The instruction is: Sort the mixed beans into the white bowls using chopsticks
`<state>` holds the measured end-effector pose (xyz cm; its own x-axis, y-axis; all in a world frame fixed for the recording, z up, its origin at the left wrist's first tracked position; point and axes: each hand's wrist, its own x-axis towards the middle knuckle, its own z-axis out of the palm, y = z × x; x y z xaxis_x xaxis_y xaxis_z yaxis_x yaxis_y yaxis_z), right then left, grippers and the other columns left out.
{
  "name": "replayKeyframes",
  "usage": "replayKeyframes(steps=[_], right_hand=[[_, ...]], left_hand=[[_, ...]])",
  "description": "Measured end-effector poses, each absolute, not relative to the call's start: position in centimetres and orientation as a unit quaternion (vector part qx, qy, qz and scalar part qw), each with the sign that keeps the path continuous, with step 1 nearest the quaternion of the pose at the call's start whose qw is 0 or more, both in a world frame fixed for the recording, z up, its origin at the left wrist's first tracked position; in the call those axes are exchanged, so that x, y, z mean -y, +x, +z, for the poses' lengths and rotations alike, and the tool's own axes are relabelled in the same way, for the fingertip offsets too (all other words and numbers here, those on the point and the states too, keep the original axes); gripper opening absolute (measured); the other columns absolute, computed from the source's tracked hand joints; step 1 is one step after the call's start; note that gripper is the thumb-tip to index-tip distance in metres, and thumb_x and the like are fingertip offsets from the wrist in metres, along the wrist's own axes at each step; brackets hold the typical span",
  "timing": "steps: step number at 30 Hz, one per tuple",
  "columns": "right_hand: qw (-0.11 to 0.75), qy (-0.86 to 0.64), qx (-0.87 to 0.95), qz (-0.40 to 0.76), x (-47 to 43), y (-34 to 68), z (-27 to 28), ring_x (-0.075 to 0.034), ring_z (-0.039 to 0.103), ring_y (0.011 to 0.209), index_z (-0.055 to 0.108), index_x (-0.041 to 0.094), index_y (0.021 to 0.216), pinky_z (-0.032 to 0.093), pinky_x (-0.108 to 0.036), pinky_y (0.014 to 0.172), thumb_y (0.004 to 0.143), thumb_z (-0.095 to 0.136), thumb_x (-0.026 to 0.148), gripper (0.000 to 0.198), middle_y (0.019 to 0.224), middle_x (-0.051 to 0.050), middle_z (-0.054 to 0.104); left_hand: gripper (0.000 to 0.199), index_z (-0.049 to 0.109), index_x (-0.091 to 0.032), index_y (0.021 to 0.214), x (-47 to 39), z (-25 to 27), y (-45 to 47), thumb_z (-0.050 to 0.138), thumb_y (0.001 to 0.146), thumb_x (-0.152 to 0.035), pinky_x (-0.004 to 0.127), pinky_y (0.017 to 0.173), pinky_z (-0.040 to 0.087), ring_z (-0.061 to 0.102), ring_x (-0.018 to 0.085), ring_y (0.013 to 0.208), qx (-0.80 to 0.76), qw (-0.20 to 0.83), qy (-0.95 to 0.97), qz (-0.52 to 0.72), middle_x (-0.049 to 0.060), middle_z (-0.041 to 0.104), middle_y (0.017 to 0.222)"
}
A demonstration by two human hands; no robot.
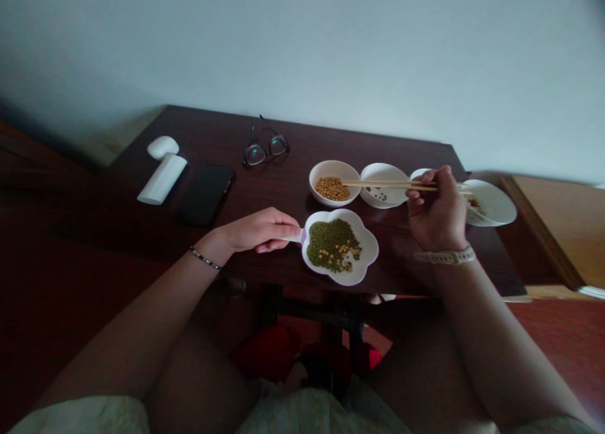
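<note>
My left hand [265, 230] is closed round the handle of a white, flower-shaped dish [370, 251] at the table's front edge. Inside the dish lie green mung beans [328, 239] mixed with some yellow soybeans [341, 252]. My right hand [440, 210] grips a pair of wooden chopsticks [392, 184], which point left. Their tips are over a white bowl [316, 191] of soybeans [333, 188]; whether they pinch a bean is too small to tell. Beside it stands a second white bowl [385, 171] with a few dark beans. A third bowl [420, 173] is mostly hidden behind my right hand.
On the far right a larger white bowl [501, 204] holds some mixed bits. Eyeglasses [267, 152], a black phone [207, 194], a white cylinder [163, 179] and a white rounded object [163, 147] lie on the dark table [293, 131]. Behind it rises a pale wall.
</note>
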<state>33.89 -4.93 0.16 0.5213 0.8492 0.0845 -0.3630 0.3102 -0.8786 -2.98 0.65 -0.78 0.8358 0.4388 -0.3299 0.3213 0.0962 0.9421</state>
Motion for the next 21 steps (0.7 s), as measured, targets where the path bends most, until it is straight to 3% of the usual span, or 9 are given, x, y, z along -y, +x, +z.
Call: replayKeyframes(steps=[7, 12, 15, 21], right_hand=[[0.739, -0.450, 0.275, 0.420, 5.0, 33.5, 1.9, -0.007, 0.059, 0.054, 0.066, 0.019, 0.074, 0.041, -0.015, 0.041, 0.113, 0.060, 0.040, 0.044, 0.075, 0.001, 0.063], [0.650, -0.471, 0.372, 0.467, 6.2, 34.5, 2.7, -0.007, 0.054, 0.050, 0.067, 0.020, 0.075, 0.035, -0.018, 0.038, 0.105, 0.072, 0.048, 0.041, 0.073, 0.000, 0.063], [0.612, -0.493, 0.400, 0.471, 7.5, 35.0, 2.3, -0.009, 0.057, 0.053, 0.069, 0.021, 0.078, 0.040, -0.020, 0.042, 0.101, 0.077, 0.051, 0.039, 0.074, 0.000, 0.065], [0.573, -0.531, 0.435, 0.448, 9.5, 36.1, 2.2, -0.011, 0.056, 0.050, 0.071, 0.020, 0.078, 0.038, -0.021, 0.041, 0.101, 0.076, 0.055, 0.042, 0.068, -0.001, 0.065]], left_hand=[[0.039, 0.066, -0.016, 0.080, -0.5, -0.7, -3.0, 0.069, 0.108, -0.044, 0.016, 0.041, 0.028, 0.041, 0.005, 0.043, -0.272, 0.688, 0.671, 0.054, -0.003, 0.053, 0.059], [0.042, 0.064, -0.017, 0.079, -0.5, -0.9, -3.1, 0.069, 0.108, -0.046, 0.017, 0.042, 0.028, 0.041, 0.005, 0.043, -0.271, 0.687, 0.672, 0.055, -0.003, 0.052, 0.059], [0.042, 0.064, -0.017, 0.080, -0.5, -1.1, -3.1, 0.069, 0.108, -0.047, 0.017, 0.042, 0.028, 0.041, 0.005, 0.043, -0.269, 0.693, 0.667, 0.055, -0.003, 0.053, 0.060], [0.041, 0.064, -0.017, 0.080, -0.4, -0.6, -2.9, 0.068, 0.109, -0.046, 0.016, 0.042, 0.029, 0.042, 0.005, 0.043, -0.283, 0.680, 0.675, 0.043, -0.004, 0.053, 0.058]])
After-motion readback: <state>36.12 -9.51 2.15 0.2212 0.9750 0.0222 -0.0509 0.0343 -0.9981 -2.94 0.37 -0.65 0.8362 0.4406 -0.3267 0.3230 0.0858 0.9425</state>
